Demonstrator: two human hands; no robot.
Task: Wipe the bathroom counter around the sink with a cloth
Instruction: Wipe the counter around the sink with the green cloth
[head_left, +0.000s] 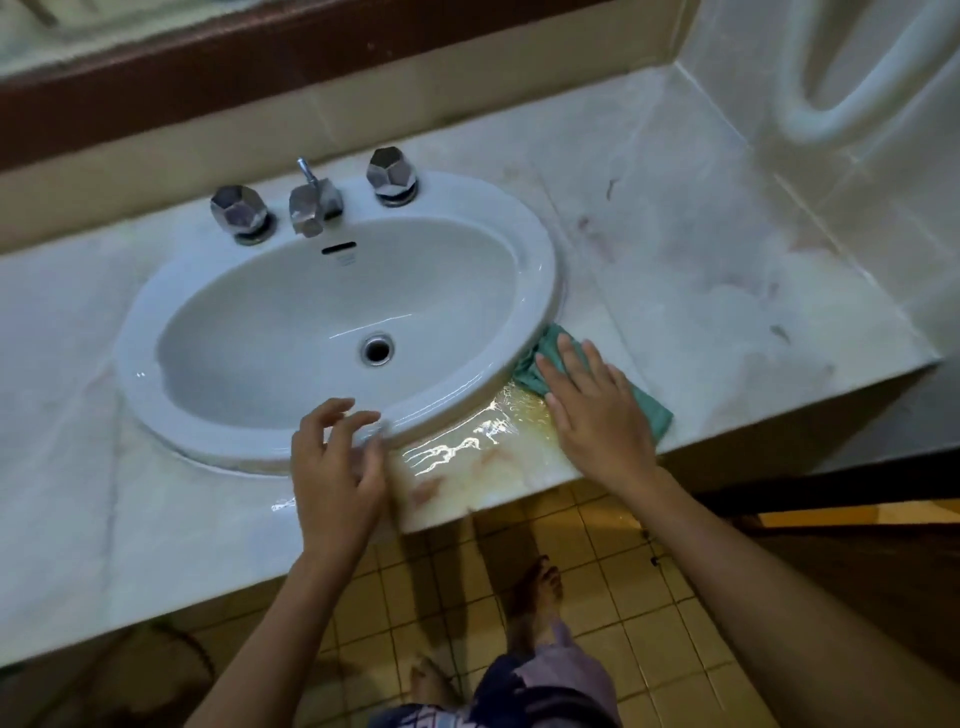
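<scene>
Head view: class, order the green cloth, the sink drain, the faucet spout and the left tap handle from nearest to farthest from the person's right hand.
1. Green cloth: under the right hand, right of the sink.
2. Drain: basin bottom, left of the hand.
3. Faucet spout: back centre of the sink.
4. Left tap handle: back left.

The marble counter (701, 260) holds an inset white sink (540, 260), a green cloth (656, 415) and a wet patch (467, 448).
</scene>
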